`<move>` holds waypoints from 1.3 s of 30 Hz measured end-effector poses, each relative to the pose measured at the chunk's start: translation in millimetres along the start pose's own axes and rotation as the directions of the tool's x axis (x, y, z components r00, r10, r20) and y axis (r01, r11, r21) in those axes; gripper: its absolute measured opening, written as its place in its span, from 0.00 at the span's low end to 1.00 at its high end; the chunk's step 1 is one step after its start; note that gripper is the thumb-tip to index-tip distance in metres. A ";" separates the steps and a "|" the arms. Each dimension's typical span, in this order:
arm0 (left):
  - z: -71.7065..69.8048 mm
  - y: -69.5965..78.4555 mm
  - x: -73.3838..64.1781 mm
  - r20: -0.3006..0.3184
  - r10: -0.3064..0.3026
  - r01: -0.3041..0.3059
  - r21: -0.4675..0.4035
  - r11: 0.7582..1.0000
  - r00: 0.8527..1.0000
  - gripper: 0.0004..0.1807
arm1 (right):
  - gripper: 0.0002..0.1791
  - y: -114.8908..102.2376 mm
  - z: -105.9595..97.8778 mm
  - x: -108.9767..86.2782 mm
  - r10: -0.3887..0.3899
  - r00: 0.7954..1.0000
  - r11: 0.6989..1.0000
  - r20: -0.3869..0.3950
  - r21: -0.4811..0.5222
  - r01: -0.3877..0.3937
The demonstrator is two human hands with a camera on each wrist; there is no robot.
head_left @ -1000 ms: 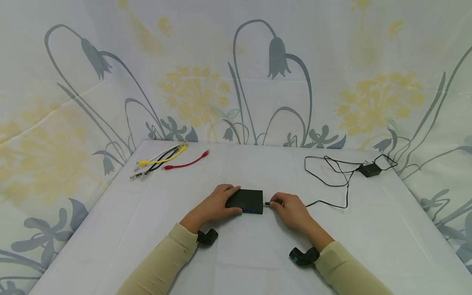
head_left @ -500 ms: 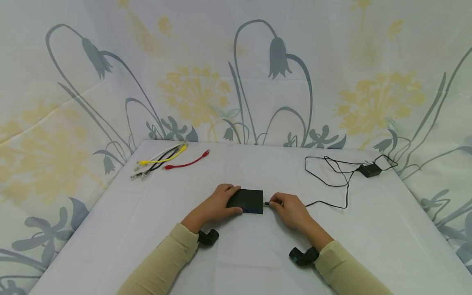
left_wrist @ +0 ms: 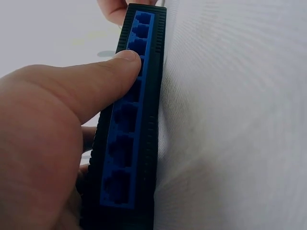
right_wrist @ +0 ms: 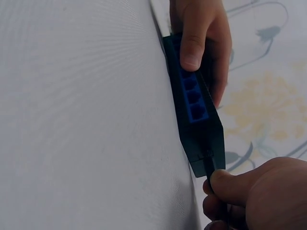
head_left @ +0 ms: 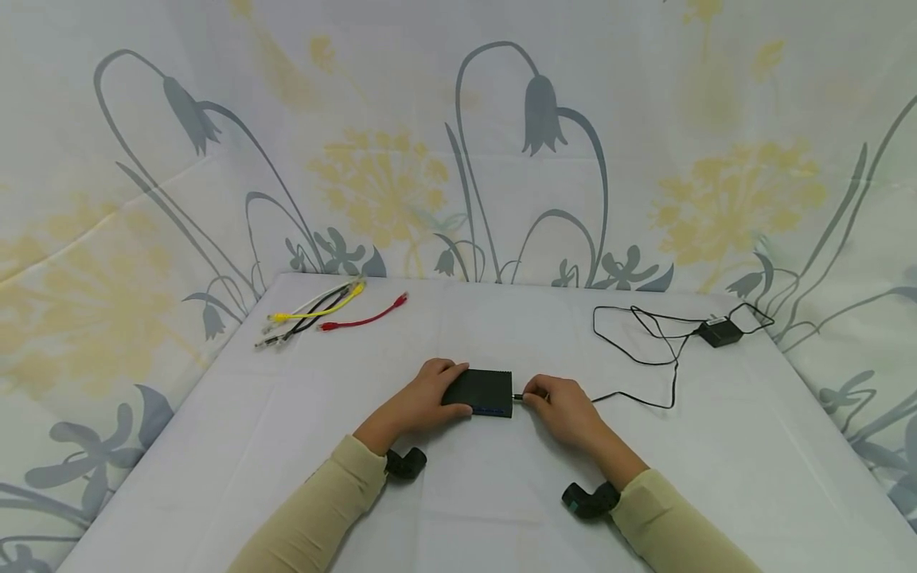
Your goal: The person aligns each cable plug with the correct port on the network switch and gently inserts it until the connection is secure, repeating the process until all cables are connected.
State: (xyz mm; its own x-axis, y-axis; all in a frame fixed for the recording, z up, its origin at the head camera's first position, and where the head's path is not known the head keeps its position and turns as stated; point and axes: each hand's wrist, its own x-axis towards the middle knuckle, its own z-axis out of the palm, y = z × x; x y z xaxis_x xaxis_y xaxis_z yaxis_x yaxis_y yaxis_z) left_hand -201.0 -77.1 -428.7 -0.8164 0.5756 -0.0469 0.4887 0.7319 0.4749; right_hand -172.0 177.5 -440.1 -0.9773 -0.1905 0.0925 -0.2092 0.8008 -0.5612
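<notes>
A black network switch [head_left: 487, 391] with a row of blue Ethernet ports [left_wrist: 125, 115] on its near side lies on the white table. My left hand [head_left: 428, 395] grips its left part, the thumb across the port side and the other fingers over the far side. At the switch's right end, my right hand [head_left: 562, 406] pinches a black power plug [head_left: 519, 397] between thumb and fingers. In the right wrist view the plug [right_wrist: 210, 165] lines up with the socket in the end face, its tip right at the opening. The cable runs out behind the right hand.
A black power adapter [head_left: 719, 331] with looped black cable [head_left: 642, 362] lies at the back right. At the back left is a pile of yellow [head_left: 315, 313], black and white patch cables, with a red patch cable [head_left: 364, 320] beside it. A flowered curtain [head_left: 458, 159] stands behind the table.
Both hands, the switch and the plug keep nearly the same places. The view has shifted very slightly.
</notes>
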 end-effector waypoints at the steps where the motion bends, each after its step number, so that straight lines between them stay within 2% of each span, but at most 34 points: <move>1: 0.0 0.0 0.0 -0.001 0.003 -0.003 0.000 1.000 1.000 0.41 | 0.04 -0.2 0.2 0.1 -0.004 1.000 1.000 -0.001 -0.004 0.004; 10: 0.1 1.0 -0.7 0.000 -0.008 0.008 -0.001 1.000 1.000 0.40 | 0.03 -0.3 1.4 0.6 -0.039 0.999 0.999 -0.004 -0.021 0.038; 19: 1.3 -0.1 0.7 -0.006 -0.009 0.009 0.015 1.000 1.000 0.41 | 0.03 -3.9 1.5 3.3 -0.033 0.999 0.999 0.004 -0.017 0.033; 27: 0.9 0.9 0.3 -0.002 -0.008 0.008 0.026 1.000 1.000 0.40 | 0.04 -5.0 -0.2 5.8 0.025 0.998 1.000 0.062 0.001 -0.025; 35: 0.5 1.8 0.4 0.010 -0.017 0.017 0.021 1.000 1.000 0.40 | 0.06 -5.5 -4.0 12.6 0.120 0.980 0.991 0.159 0.041 -0.128; 39: 1.6 0.1 1.4 0.006 -0.018 0.018 0.025 1.000 1.000 0.41 | 0.07 -4.8 -5.1 14.4 0.122 0.979 0.991 0.164 0.035 -0.130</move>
State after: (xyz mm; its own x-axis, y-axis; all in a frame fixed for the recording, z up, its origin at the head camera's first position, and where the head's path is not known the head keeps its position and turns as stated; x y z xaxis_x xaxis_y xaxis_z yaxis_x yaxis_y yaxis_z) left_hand -201.7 -75.6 -430.1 -0.8234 0.5642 -0.0607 0.4812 0.7510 0.4522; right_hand -185.3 173.8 -431.8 -0.9768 -0.1818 -0.1129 -0.0795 0.7981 -0.5972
